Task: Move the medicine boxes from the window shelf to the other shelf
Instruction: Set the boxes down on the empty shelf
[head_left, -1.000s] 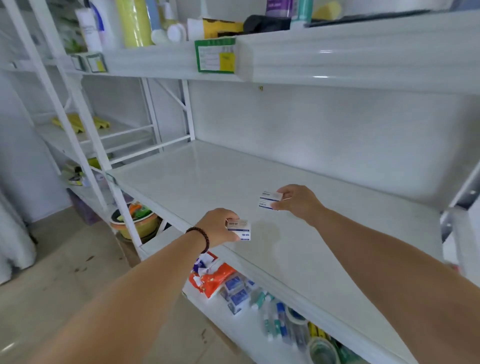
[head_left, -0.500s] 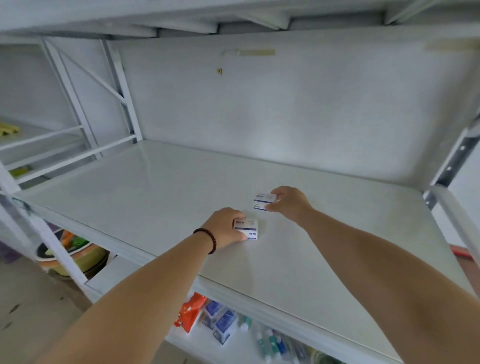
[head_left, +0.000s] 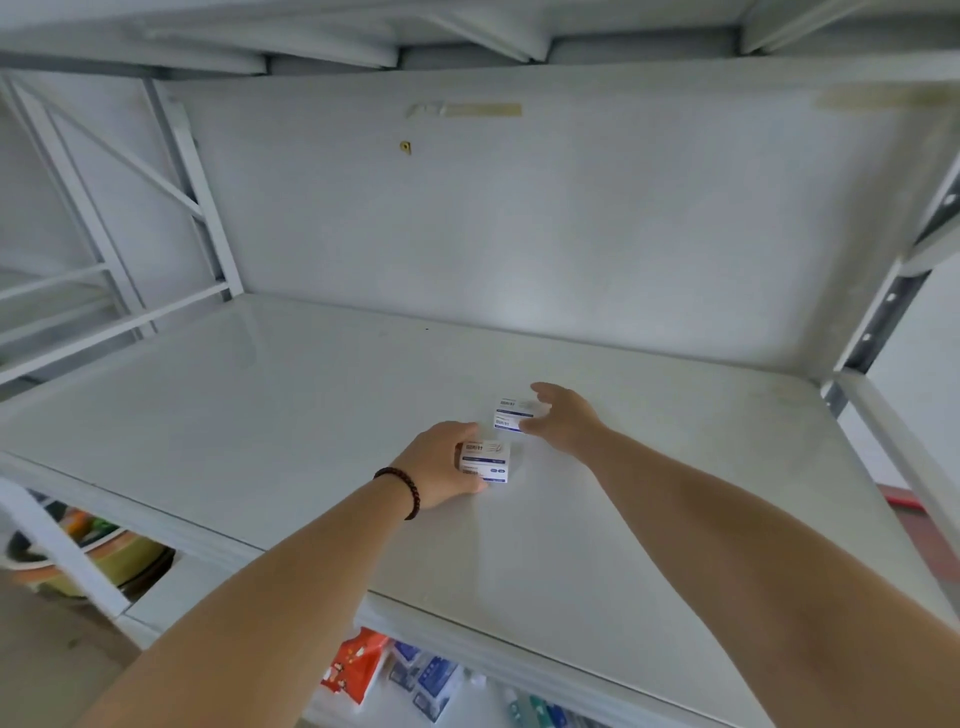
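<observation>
Head view: both boxes now down on shelf. Left hand still grasping near box; right hand fingers spread, releasing far box, previously pinched.

Head-worn view, down onto shelf

two white-blue medicine boxes, upright on shelf

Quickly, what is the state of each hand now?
Left hand: closed on the nearer medicine box.
Right hand: fingers spread, opening off the farther medicine box.
</observation>
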